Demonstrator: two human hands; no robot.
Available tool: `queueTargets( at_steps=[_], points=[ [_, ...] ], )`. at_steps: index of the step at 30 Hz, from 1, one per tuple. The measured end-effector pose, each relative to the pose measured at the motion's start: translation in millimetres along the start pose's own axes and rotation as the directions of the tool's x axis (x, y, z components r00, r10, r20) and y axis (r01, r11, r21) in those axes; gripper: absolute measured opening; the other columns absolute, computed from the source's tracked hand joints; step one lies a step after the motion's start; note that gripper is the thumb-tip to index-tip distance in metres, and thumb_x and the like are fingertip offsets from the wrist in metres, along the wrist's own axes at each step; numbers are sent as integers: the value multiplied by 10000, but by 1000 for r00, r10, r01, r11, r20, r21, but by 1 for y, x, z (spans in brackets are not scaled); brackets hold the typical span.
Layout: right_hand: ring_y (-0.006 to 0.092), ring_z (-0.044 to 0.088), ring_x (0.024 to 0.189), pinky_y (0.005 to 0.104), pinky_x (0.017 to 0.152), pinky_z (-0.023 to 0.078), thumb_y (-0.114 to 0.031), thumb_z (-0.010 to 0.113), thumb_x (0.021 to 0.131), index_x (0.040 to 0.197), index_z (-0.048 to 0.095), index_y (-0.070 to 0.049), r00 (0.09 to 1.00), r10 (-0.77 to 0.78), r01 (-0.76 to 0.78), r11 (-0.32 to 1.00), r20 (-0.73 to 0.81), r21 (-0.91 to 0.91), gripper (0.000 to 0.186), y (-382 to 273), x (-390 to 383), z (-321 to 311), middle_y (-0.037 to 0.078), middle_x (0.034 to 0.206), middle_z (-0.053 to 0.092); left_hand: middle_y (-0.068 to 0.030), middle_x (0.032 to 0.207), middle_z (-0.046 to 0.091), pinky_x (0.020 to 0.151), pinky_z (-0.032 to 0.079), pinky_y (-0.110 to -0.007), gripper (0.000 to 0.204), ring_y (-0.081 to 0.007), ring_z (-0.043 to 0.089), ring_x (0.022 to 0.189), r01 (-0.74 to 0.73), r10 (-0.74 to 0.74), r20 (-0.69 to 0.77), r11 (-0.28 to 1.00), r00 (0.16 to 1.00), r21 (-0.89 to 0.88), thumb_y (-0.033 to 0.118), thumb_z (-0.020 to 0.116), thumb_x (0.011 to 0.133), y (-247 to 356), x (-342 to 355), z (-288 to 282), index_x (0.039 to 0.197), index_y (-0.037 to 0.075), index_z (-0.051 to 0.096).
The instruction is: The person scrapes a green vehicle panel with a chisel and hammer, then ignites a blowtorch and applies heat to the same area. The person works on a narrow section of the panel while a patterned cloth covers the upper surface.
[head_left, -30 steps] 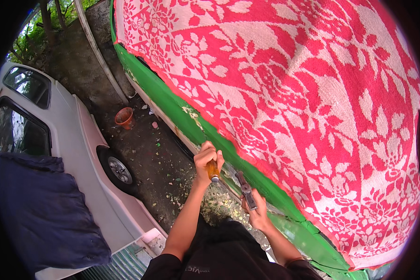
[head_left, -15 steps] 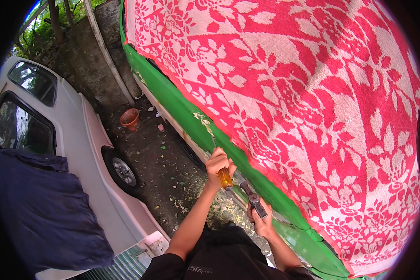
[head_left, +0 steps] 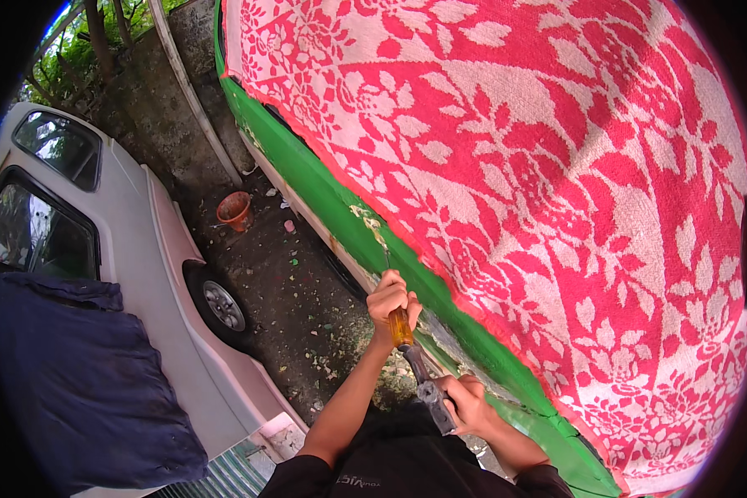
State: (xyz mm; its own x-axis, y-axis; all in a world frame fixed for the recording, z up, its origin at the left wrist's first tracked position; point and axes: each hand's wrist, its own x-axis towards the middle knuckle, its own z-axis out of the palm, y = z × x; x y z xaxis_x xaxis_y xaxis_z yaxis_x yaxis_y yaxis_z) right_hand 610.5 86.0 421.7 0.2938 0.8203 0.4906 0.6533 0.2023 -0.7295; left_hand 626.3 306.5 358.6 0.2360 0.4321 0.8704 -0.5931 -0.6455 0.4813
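My left hand (head_left: 390, 300) is wrapped round a screwdriver with an amber handle (head_left: 400, 327). Its thin blade points away from me, to the green car panel (head_left: 324, 184) near a chipped, pale patch (head_left: 367, 219); whether the tip touches is too small to tell. In my right hand (head_left: 466, 403), closed on its mostly hidden handle, is a hammer (head_left: 434, 402) with a worn grey metal head. The head lies in line with the screwdriver and its front end is at the butt of the amber handle, apparently touching it.
A red and pink floral blanket (head_left: 548, 207) covers most of the green car on the right. Parked at left is a pale car (head_left: 153, 324) with a dark cloth (head_left: 83, 382) over it. An orange pot (head_left: 235, 211) and scattered paint flakes (head_left: 328, 353) lie on the ground between.
My right hand has brought the hammer head leftward and down, from beside the screwdriver to its butt end. My left hand keeps its grip on the screwdriver. The view has shifted slightly.
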Motion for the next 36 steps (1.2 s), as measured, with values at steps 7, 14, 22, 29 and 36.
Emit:
queueTargets(
  at_steps=[7, 14, 22, 29, 36],
  points=[
    [289, 589, 484, 370, 441, 481, -188, 626, 952, 983, 603, -13, 998, 41, -30, 976, 46, -214, 180, -14, 2, 9, 117, 716, 637, -57, 582, 252, 613, 356, -378, 370, -243, 329, 587, 12, -12, -4, 1000, 1000, -2, -147, 554, 650, 2, 6, 2, 605, 48, 244],
    [283, 581, 467, 374, 427, 480, -207, 610, 970, 994, 631, 24, 995, 82, -65, 962, 52, -264, 233, -1, 7, 12, 121, 688, 623, -58, 589, 241, 582, 322, -380, 384, -239, 321, 593, 64, -64, -4, 997, 998, 52, -139, 570, 640, -9, 3, 3, 605, 53, 240],
    [296, 589, 470, 392, 460, 469, -131, 590, 945, 1075, 599, 50, 996, 83, -86, 986, -27, -146, 223, 9, 0, 17, 126, 624, 568, -51, 593, 239, 577, 294, -386, 387, -242, 291, 614, 34, -34, 17, 999, 999, 2, -136, 572, 652, -6, -3, 0, 621, 53, 236],
    [311, 590, 486, 396, 497, 480, -106, 576, 930, 1088, 599, 24, 998, 39, -43, 995, -55, -84, 205, 12, -10, 24, 110, 612, 561, -57, 569, 272, 631, 361, -393, 379, -244, 350, 596, -6, 6, 30, 1000, 1000, -11, -140, 570, 671, 5, 1, 3, 601, 50, 249],
    [300, 588, 486, 381, 454, 469, -158, 607, 951, 1018, 616, 13, 999, -19, 17, 999, -32, -33, 184, -7, 1, 23, 114, 668, 590, -63, 560, 289, 635, 377, -384, 368, -251, 373, 583, 26, -26, 30, 1000, 999, -17, -139, 573, 653, 5, 3, 1, 587, 50, 264]
  ],
)
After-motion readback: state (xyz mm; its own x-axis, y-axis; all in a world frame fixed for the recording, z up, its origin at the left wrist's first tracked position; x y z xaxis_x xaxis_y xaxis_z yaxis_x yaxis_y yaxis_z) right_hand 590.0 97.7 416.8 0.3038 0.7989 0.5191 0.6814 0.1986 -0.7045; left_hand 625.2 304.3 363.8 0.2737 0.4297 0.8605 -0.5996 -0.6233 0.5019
